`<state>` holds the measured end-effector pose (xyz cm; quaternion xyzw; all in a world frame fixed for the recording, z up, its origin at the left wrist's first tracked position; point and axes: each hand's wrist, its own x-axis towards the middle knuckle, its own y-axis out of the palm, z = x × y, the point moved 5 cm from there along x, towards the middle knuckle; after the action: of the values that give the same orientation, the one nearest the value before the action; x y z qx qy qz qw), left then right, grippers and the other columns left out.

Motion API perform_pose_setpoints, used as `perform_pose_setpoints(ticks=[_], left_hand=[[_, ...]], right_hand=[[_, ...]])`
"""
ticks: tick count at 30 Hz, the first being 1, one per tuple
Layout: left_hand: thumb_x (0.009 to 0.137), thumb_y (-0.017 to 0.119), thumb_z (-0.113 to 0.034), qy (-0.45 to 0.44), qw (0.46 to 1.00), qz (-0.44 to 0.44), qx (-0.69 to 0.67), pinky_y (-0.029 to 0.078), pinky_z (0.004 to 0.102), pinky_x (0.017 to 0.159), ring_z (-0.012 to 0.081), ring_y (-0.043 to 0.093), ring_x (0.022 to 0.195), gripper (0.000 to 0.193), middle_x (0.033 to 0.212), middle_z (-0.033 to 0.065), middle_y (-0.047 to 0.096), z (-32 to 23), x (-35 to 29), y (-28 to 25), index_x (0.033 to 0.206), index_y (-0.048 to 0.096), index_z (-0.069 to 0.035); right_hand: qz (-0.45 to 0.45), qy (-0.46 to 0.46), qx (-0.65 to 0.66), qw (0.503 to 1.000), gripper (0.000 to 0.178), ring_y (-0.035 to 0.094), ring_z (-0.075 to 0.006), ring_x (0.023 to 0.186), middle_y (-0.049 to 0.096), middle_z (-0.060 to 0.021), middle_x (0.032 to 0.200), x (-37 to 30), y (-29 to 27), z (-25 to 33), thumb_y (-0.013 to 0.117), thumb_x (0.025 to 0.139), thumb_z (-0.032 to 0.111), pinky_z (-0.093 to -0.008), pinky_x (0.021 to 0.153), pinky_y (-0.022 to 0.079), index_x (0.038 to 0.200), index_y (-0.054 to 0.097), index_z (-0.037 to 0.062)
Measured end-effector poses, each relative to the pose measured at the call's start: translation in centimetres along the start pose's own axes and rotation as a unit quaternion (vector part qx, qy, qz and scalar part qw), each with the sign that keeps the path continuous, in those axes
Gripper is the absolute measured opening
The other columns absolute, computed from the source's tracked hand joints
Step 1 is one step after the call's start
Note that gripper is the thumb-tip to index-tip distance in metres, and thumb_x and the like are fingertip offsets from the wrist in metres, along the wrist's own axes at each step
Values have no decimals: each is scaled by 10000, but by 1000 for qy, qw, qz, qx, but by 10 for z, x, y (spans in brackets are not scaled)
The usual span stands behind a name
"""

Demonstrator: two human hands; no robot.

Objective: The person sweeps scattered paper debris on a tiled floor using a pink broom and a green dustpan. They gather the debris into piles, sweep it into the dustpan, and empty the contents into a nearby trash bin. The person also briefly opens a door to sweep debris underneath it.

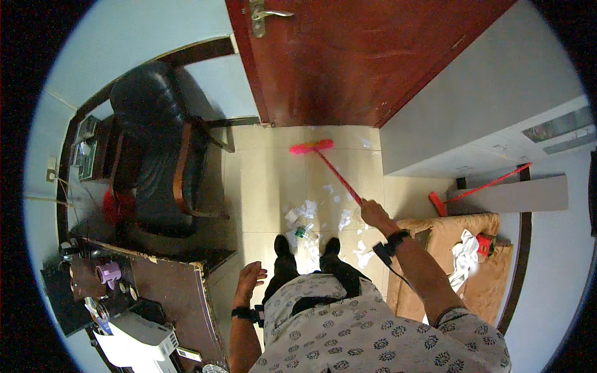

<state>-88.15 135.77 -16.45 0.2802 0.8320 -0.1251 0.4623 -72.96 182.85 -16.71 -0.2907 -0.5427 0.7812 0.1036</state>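
Observation:
My right hand (376,214) is wrapped round the upper end of the red handle of a broom (339,178). The handle slants away to the far left, and the pink bristle head (312,148) rests on the tiled floor in front of the door. Between that head and my black shoes lie scattered white paper scraps (345,219), with a small green piece (301,232) among them. My left hand (250,277) hangs beside the desk with its fingers loosely bent and apart, and nothing shows in it.
A dark red door (336,62) stands ahead. On the left are a black armchair (165,149) and a cluttered dark desk (168,289). To the right are a grey cabinet (460,99), a red long-handled tool (438,203) and a brown padded seat (429,267) bearing a white cloth (463,260).

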Motion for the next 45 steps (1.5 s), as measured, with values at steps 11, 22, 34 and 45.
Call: perform_pose_setpoints(ticks=[11, 22, 34, 45], left_hand=[[878, 653, -401, 38, 994, 79, 59, 516, 294, 638, 146, 651, 764, 465, 927, 70, 691, -40, 36, 45, 1189, 575, -64], [882, 646, -345, 118, 982, 31, 141, 507, 309, 660, 150, 658, 811, 381, 920, 62, 689, -82, 40, 110, 1155, 613, -81], [929, 632, -157, 495, 854, -52, 152, 484, 270, 776, 105, 579, 857, 182, 913, 23, 664, -352, 27, 176, 1027, 666, -7], [867, 638, -105, 787, 514, -140, 312, 421, 401, 974, 311, 528, 1145, 376, 1240, 135, 575, -664, 63, 209, 1238, 577, -90]], right_hand=[[55, 233, 356, 903, 322, 515, -89, 472, 551, -15, 592, -153, -90, -26, 571, 927, 253, -268, 433, 442, 1199, 650, 101], [-33, 128, 292, 947, 293, 660, -236, 598, 659, -176, 704, -109, -77, -54, 521, 892, 169, -370, 580, 540, 1136, 658, 81], [154, 237, 587, 759, 436, 520, -145, 465, 541, -48, 649, -90, -35, -69, 579, 848, 84, -280, 367, 421, 1262, 444, 77], [58, 375, 558, 738, 558, 443, -79, 431, 513, -5, 612, -43, -99, 40, 568, 901, 137, -228, 360, 363, 1434, 405, 97]])
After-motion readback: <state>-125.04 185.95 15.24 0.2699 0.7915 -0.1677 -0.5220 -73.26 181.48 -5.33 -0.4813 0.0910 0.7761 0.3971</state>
